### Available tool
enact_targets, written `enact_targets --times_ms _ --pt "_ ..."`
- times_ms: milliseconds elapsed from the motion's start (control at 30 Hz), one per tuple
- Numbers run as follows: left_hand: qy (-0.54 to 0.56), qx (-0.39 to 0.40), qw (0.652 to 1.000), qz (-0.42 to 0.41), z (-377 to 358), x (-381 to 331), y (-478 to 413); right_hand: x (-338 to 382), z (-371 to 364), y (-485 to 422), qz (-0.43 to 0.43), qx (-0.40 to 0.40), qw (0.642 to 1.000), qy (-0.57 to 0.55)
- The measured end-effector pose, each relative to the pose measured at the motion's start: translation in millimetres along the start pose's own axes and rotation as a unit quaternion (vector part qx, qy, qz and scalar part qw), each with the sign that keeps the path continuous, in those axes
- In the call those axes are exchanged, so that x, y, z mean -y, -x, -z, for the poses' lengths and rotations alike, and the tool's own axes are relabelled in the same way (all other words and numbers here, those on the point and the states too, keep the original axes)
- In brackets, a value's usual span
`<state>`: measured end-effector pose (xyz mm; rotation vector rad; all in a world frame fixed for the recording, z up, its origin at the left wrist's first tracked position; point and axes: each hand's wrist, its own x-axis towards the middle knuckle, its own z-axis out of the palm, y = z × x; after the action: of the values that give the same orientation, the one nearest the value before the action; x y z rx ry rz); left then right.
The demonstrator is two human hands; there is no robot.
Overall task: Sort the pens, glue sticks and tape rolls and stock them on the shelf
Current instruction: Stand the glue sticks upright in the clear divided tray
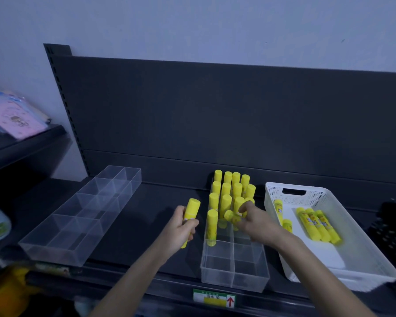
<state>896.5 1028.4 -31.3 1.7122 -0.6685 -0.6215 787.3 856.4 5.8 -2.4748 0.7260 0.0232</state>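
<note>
- Left hand (181, 227), frame centre: fingers curled round an upright yellow cylindrical glue stick (191, 213).
- Right hand (254, 221): fingers pinch a tilted second glue stick (230, 216) at the clear plastic divided tray (234, 275), lower centre.
- Tray's rear compartments: yellow glue sticks (226, 191) standing upright.
- White perforated plastic basket (329, 195), right: loose glue sticks (318, 225) lying flat.

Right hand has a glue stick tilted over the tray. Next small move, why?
Probably the right hand should tip its glue stick upright and lower it into the tray slot beside the front standing stick: the rows behind stand upright, and the left hand holds another stick.
</note>
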Motion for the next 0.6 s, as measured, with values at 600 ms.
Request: enact_targets --times_ms 600 --pt "-0.015 -0.049 0.997 -0.066 13 7 2 9 -38 -21 0.018 -0.067 0.997 0.029"
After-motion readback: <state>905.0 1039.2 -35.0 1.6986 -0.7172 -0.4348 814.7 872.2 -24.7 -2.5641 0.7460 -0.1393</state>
